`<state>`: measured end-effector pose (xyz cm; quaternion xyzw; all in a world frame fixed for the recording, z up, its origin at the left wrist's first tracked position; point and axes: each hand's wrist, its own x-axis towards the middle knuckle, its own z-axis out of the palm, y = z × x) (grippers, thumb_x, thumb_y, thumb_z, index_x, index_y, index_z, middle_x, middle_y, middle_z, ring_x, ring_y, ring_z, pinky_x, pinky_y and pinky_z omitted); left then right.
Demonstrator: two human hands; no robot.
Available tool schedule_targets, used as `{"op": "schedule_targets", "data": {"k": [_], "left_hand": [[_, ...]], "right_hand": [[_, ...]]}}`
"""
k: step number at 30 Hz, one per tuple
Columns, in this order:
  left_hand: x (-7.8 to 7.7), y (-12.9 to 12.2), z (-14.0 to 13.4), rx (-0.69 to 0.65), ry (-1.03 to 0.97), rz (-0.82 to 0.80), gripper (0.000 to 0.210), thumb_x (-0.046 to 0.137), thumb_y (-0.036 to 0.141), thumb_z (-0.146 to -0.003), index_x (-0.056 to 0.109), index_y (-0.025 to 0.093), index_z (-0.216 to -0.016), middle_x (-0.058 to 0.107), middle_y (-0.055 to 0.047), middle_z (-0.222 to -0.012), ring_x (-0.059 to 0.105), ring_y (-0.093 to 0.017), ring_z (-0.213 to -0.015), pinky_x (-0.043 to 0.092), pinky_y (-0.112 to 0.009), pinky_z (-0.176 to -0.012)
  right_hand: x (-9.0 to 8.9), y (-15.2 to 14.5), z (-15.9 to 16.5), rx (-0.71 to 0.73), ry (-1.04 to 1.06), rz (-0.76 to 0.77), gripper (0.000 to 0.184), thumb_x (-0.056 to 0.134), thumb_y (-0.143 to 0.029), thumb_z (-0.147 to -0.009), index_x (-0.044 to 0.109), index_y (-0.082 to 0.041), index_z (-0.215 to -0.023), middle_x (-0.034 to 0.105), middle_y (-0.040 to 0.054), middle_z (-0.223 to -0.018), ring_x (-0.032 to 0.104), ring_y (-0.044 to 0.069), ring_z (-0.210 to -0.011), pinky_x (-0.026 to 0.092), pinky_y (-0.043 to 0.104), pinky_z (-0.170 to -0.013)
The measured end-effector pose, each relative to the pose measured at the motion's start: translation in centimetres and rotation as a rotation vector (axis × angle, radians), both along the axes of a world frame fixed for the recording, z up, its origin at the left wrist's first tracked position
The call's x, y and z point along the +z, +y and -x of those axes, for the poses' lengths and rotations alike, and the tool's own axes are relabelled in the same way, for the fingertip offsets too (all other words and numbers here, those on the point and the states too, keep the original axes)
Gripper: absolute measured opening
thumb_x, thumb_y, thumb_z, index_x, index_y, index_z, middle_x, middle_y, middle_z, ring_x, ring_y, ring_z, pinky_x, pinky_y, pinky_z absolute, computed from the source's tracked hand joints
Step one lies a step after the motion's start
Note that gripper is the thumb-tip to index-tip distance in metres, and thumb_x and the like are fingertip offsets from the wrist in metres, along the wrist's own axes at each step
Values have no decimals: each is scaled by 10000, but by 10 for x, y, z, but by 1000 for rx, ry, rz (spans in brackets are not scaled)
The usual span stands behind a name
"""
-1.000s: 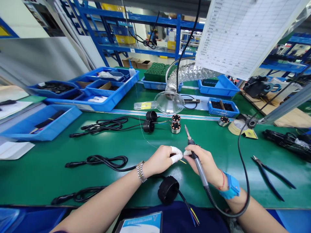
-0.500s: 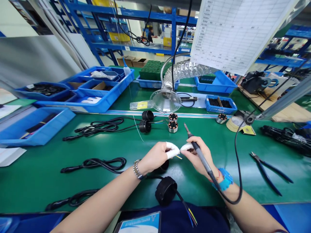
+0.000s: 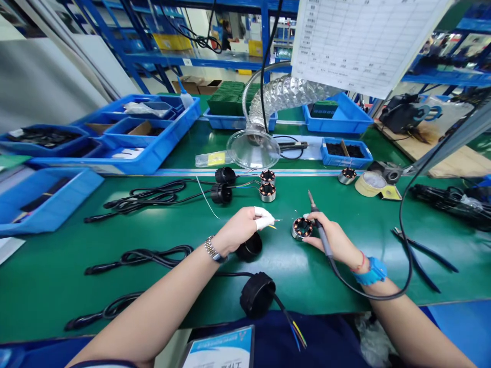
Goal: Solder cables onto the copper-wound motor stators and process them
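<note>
Parted, the left hand pinches thin yellow wire; the right hand, holding a grey soldering iron, apparently readies the grasped silver copper-wound ring at three o'clock.

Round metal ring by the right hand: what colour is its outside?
The round metal ring is silver outside; see head view.

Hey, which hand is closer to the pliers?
Right: the right hand is left of the pliers, apart from them; the left hand is farther left, pinching wires.
</note>
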<state>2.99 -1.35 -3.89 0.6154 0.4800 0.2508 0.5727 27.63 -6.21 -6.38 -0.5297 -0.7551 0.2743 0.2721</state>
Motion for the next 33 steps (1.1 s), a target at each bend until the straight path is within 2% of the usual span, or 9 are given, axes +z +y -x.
{"op": "schedule_targets", "data": {"k": [3, 7, 11, 12, 15, 17, 19, 25, 33], "left_hand": [[-3, 6, -3, -10, -10, 11, 176, 619, 313, -669, 606, 137, -664, 559, -2, -635, 447, -105, -591, 327, -238, -598], [-6, 8, -6, -47, -21, 0, 144, 621, 279, -665, 594, 137, -658, 584, -10, -684, 505, -121, -668, 366, -250, -688], [-5, 3, -7, -78, 10, -10, 112, 604, 243, -668, 582, 136, -644, 570, 2, -665, 504, -113, -650, 374, -244, -676], [-4, 1, -7, -78, 22, -15, 102, 599, 232, -667, 577, 136, -642, 567, 4, -660, 500, -111, -642, 374, -240, -665], [-1, -5, -9, -75, 67, -37, 93, 584, 221, -674, 558, 137, -643, 560, 10, -641, 484, -103, -609, 367, -229, -617], [0, -8, -10, -79, 111, -63, 106, 575, 237, -689, 552, 141, -649, 562, 11, -639, 479, -101, -598, 366, -226, -599], [1, -9, -10, -83, 156, -86, 122, 573, 255, -698, 550, 144, -653, 567, 10, -640, 480, -102, -594, 369, -225, -590], [1, -8, -10, -86, 195, -113, 125, 566, 255, -701, 547, 143, -650, 562, 13, -634, 482, -103, -600, 372, -229, -598], [1, -8, -10, -95, 209, -126, 149, 562, 284, -708, 556, 145, -656, 569, 7, -645, 484, -109, -607, 374, -237, -601]], "right_hand": [[-3, 1, 5, 100, 26, 7, 432, 638, -298, -713, 432, -209, -1082, 613, 46, -972, 595, 161, -799, 467, 298, -755], [1, -1, 7, 235, 42, 11, 488, 670, -317, -684, 445, -206, -1104, 605, 49, -977, 588, 158, -801, 464, 284, -732], [16, -8, 6, 111, 119, -166, 201, 553, -269, -800, 539, -201, -988, 615, 21, -867, 562, 101, -694, 451, 230, -676], [22, -11, 6, 87, 129, -218, 176, 530, -245, -816, 553, -201, -985, 619, 18, -846, 553, 93, -669, 448, 222, -659], [37, -15, 7, 55, 137, -338, 263, 566, -239, -787, 570, -200, -1048, 637, 37, -850, 546, 116, -678, 448, 247, -643], [43, -15, 7, 24, 181, -365, 255, 578, -244, -773, 598, -202, -1023, 644, 45, -841, 545, 137, -695, 448, 276, -645], [43, -14, 7, -15, 264, -332, 182, 562, -233, -779, 627, -209, -946, 650, 35, -818, 549, 141, -695, 448, 288, -655], [29, -7, 3, -96, 461, -66, 102, 566, -238, -776, 643, -207, -835, 636, -6, -760, 552, 110, -649, 434, 241, -586], [28, -5, 4, -61, 515, 37, 103, 567, -230, -773, 652, -202, -824, 631, -8, -749, 538, 102, -636, 423, 240, -592]]}}
